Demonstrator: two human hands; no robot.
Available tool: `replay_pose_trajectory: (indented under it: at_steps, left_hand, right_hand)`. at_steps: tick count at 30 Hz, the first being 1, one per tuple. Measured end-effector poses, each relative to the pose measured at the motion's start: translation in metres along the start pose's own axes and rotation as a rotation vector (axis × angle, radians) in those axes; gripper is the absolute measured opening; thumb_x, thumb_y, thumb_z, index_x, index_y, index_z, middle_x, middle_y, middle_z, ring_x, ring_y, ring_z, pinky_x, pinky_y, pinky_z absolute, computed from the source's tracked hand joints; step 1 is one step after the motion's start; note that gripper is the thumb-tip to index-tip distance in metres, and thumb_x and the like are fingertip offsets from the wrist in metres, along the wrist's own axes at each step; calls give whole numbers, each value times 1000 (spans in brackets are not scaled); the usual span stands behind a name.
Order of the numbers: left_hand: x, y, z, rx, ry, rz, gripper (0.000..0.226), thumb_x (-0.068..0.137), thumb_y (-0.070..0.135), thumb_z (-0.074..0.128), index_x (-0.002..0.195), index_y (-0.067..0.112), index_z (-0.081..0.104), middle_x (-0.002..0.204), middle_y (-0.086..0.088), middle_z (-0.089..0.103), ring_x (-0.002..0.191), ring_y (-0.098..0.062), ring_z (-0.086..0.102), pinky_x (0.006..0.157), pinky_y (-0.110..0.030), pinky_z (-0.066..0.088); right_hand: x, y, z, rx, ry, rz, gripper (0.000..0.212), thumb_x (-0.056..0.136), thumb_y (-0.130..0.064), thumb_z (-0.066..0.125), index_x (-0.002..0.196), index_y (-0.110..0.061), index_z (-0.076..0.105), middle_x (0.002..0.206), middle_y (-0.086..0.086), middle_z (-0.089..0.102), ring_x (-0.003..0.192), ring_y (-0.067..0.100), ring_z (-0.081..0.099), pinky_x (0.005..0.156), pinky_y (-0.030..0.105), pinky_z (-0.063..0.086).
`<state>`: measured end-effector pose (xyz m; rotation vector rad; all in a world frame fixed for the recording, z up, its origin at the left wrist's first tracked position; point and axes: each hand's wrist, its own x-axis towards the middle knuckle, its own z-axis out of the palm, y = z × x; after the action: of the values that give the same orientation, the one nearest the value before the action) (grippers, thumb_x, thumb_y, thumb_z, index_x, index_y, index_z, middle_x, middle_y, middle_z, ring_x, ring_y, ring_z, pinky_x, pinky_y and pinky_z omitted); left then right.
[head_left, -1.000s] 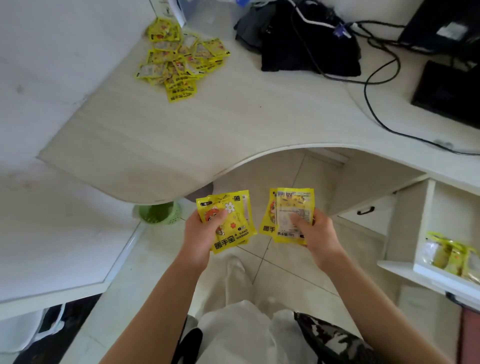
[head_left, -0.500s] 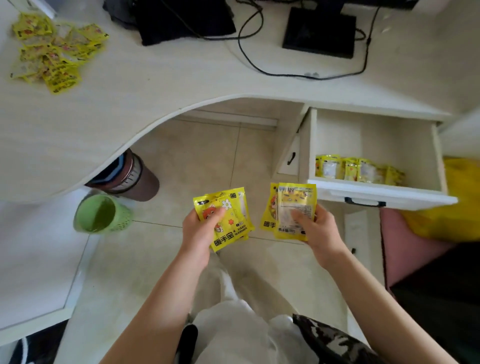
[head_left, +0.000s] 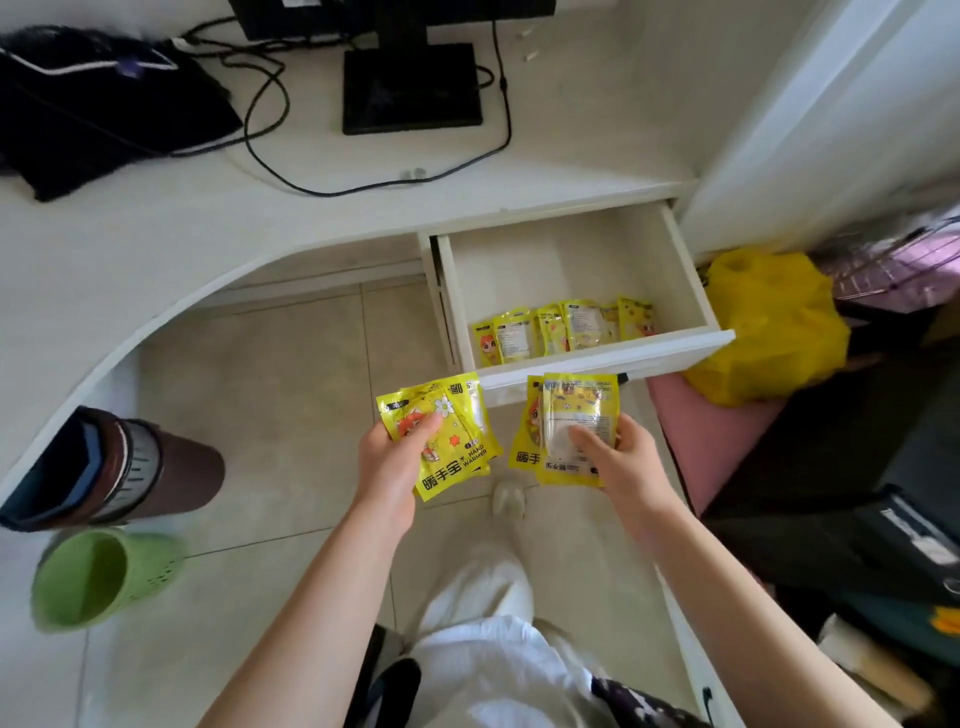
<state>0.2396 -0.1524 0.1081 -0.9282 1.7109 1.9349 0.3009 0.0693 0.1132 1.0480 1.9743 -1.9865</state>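
Head view swung to the open drawer (head_left: 613, 359); left hand (head_left: 390, 470) and right hand (head_left: 626, 465), apart, still gripped yellow packets (head_left: 453, 460).

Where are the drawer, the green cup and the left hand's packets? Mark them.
drawer (head_left: 675, 349), head view, front wall.
green cup (head_left: 83, 582), head view, inner wall.
left packets (head_left: 457, 460), head view, top packet's printed face.

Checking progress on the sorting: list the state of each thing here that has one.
Drawer: pulled open.
Packets in drawer: leaning in a row against its front wall.
Left hand: grips fanned yellow packets.
Right hand: grips a second packet stack, thumb on top.
Green bin: no lid; inside looks empty.
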Motion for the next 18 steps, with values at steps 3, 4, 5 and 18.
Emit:
replay_pose_trajectory:
  at_steps: [3,4,5,18]
  left_hand:
    - [22,11,32,17,-8,-9,18,80,14,78,96,13,70,96,-12,74,84,-31,71,76,-59,57]
    - [29,16,43,21,-13,-14,17,80,14,78,96,13,70,95,-12,74,84,-31,70,76,-58,57]
    - [37,20,54,21,-18,-16,17,80,14,78,96,14,70,95,-12,74,84,-31,70,76,-58,57]
    - [117,57,153,121,11,-82,16,81,17,78,95,16,72,94,-10,76,89,-32,73,81,-54,59]
  right_hand:
    - [31,-17,-14,-9,29,-18,22,89,-11,65,111,-10,64,103,11,73,91,24,71,75,38,60]
    - [41,-24,-18,-16,36,-22,22,89,-11,65,111,-10,64,102,9,73,91,22,71,74,35,59]
    - [51,-31,-23,-28,41,-27,22,89,-11,65,111,-10,65,102,8,73,91,21,71,74,34,59]
    - [172,-81,-59,-128,67,60,21,88,-19,67,107,-13,61,104,7,71,94,23,69,83,48,58]
